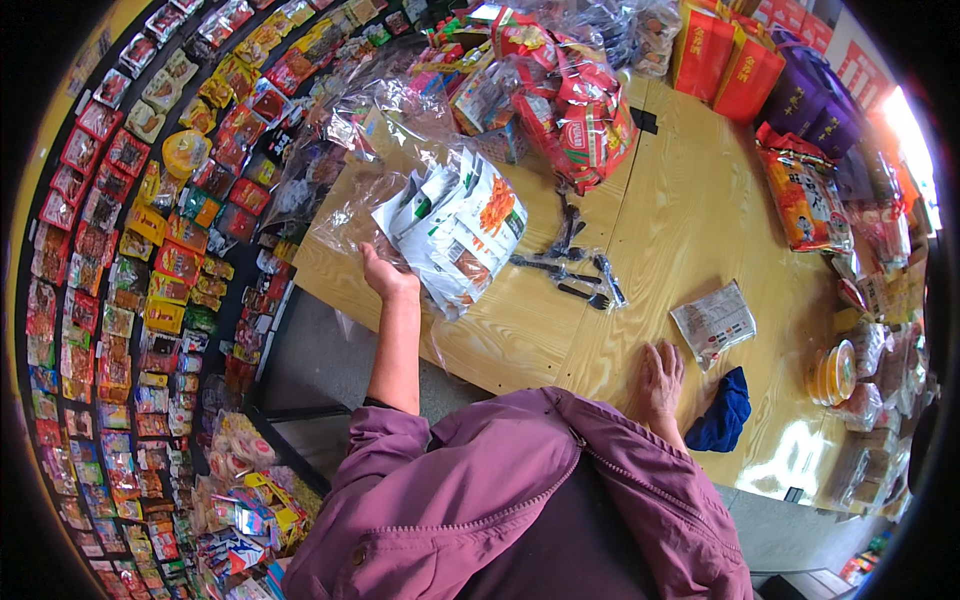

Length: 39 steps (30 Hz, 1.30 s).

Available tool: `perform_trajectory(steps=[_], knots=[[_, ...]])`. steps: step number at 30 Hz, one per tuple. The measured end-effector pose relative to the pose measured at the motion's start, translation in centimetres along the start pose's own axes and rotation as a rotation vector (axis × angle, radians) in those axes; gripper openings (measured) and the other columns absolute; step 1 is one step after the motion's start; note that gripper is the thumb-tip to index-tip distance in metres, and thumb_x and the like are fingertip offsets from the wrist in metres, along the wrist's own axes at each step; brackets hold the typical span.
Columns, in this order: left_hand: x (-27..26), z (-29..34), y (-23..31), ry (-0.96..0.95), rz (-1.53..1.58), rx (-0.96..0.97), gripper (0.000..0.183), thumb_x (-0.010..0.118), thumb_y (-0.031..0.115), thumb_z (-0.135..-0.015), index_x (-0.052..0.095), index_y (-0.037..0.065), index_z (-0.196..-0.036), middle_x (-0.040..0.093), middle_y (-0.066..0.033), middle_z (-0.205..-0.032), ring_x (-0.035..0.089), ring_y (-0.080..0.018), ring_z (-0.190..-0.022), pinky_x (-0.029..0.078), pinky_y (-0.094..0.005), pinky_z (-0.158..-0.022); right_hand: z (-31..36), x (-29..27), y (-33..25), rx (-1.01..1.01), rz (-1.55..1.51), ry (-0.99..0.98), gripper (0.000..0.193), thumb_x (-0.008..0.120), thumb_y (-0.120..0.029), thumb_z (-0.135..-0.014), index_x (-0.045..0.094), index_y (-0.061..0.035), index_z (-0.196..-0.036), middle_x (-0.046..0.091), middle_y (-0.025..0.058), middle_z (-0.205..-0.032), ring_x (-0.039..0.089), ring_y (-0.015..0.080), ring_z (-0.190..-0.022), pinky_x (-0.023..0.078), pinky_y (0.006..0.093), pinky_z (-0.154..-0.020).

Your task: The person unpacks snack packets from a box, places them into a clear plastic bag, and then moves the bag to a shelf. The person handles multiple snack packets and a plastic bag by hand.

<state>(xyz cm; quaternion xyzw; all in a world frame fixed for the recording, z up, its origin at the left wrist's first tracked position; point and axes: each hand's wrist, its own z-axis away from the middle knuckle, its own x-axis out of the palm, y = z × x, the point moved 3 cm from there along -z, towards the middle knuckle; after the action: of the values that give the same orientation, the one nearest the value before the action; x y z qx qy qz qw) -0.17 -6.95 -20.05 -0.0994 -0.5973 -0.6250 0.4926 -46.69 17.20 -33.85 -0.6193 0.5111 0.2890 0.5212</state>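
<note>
My left hand (388, 277) grips the side of a clear plastic bag holding several white packets (462, 228) with green and orange print. The thumb shows at the bag's edge; the other fingers are partly hidden beneath it. The bag rests over the table's left part. My right hand (660, 382) lies flat on the wooden table, its fingers stretched out and nothing in it. A single whitish-grey packet (714, 322) lies just beyond its fingertips. To the right of that wrist is a crumpled dark blue cloth (722, 412).
Several black plastic forks (585, 290) in clear wrappers lie mid-table. Behind them is a red, see-through bag (580, 120) of goods. Red boxes (722, 65), purple bags (810, 95) and an orange snack bag (803, 190) line the far right. A packed snack rack (150, 250) curves along the left.
</note>
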Motion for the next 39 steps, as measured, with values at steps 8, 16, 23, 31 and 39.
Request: perform_trajectory(steps=[8, 16, 23, 31, 39], knots=[[6.0, 0.7, 0.2, 0.019, 0.078, 0.049, 0.064, 0.031, 0.048, -0.104, 0.049, -0.004, -0.136, 0.052, -0.0171, -0.140, 0.051, -0.0334, -0.126, 0.037, -0.0481, -0.109, 0.0, 0.0, 0.2, 0.004, -0.022, 0.001, 0.039, 0.063, -0.019, -0.087, 0.061, -0.0181, -0.126, 0.050, 0.0121, -0.137, 0.044, 0.0371, -0.130, 0.034, 0.0476, -0.110], [7.9, -0.6, -0.4, 0.012, 0.170, 0.136, 0.061, 0.023, 0.045, -0.105, 0.056, -0.003, -0.126, 0.057, -0.0200, -0.134, 0.051, -0.0351, -0.126, 0.038, -0.0515, -0.108, -0.2, -0.6, -0.2, 0.007, -0.040, 0.001, 0.037, 0.062, -0.016, -0.089, 0.061, -0.0161, -0.126, 0.051, 0.0136, -0.136, 0.043, 0.0382, -0.131, 0.034, 0.0469, -0.110], [6.8, -3.0, -5.5, 0.101, 0.427, 0.144, 0.064, 0.018, 0.043, -0.105, 0.041, -0.002, -0.143, 0.041, -0.0182, -0.150, 0.038, -0.0337, -0.140, 0.027, -0.0502, -0.117, -0.3, -0.9, -0.2, 0.044, -0.056, -0.001, 0.037, 0.062, -0.016, -0.088, 0.062, -0.0164, -0.125, 0.050, 0.0136, -0.137, 0.043, 0.0383, -0.130, 0.034, 0.0476, -0.110], [9.6, -0.3, -8.1, 0.028, 0.455, 0.042, 0.058, 0.023, 0.042, -0.106, 0.041, 0.002, -0.144, 0.042, -0.0149, -0.150, 0.035, -0.0296, -0.141, 0.023, -0.0459, -0.119, -0.3, -1.1, -0.3, 0.058, -0.043, -0.024, 0.037, 0.061, -0.019, -0.088, 0.061, -0.0181, -0.125, 0.050, 0.0123, -0.137, 0.042, 0.0375, -0.131, 0.033, 0.0475, -0.111], [8.8, -1.0, -7.7, 0.023, 0.329, 0.083, 0.059, 0.021, 0.044, -0.105, 0.044, 0.004, -0.142, 0.043, -0.0142, -0.150, 0.037, -0.0301, -0.141, 0.023, -0.0479, -0.119, -0.5, -1.0, -0.5, 0.055, -0.064, -0.013, 0.035, 0.061, -0.018, -0.088, 0.062, -0.0179, -0.123, 0.051, 0.0127, -0.135, 0.043, 0.0367, -0.130, 0.033, 0.0469, -0.110]])
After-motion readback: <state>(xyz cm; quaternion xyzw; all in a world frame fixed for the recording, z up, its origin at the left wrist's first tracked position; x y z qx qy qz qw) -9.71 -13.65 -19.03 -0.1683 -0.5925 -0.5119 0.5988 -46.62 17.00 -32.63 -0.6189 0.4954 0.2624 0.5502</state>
